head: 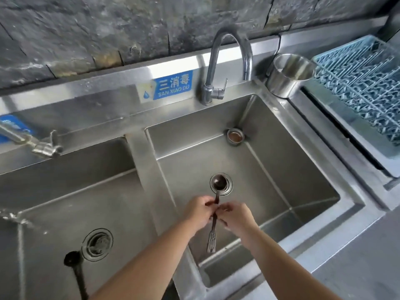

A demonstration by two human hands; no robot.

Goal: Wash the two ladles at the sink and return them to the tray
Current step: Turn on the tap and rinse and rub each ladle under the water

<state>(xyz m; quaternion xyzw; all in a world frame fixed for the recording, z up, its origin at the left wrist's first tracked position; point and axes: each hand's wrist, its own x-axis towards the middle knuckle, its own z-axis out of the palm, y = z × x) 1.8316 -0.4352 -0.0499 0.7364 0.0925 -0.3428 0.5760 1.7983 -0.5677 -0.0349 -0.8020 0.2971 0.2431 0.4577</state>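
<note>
We cannot see the middle of the ladle (217,199) handle, for both hands cover it. The left hand (198,213) has its grip closed around the upper handle, and the right hand (234,215) has its fingers pinched onto it just below, the two hands touching. The bowl of this ladle shows over the drain (221,183) of the right basin (281,169), and the handle's slotted end sticks out beneath the hands. Whether the bowl rests on the drain or hangs above it we cannot tell.

The second ladle (74,269) lies in the left basin (54,202), its dark bowl just beside that basin's strainer (97,244); its handle is cut off by the bottom edge. A second tap (32,141) at the left is partly out of frame.

On the steel counter (357,245) a round steel canister (289,75) stands behind the right basin, its inside too dim to read. To its right sits a blue grid tray (363,83), cropped at the edge. The gooseneck faucet (229,61) arches over the right basin, no water visible from it. A blue sign (172,84) is fixed to the steel backsplash, below a dark stone wall (108,29).
</note>
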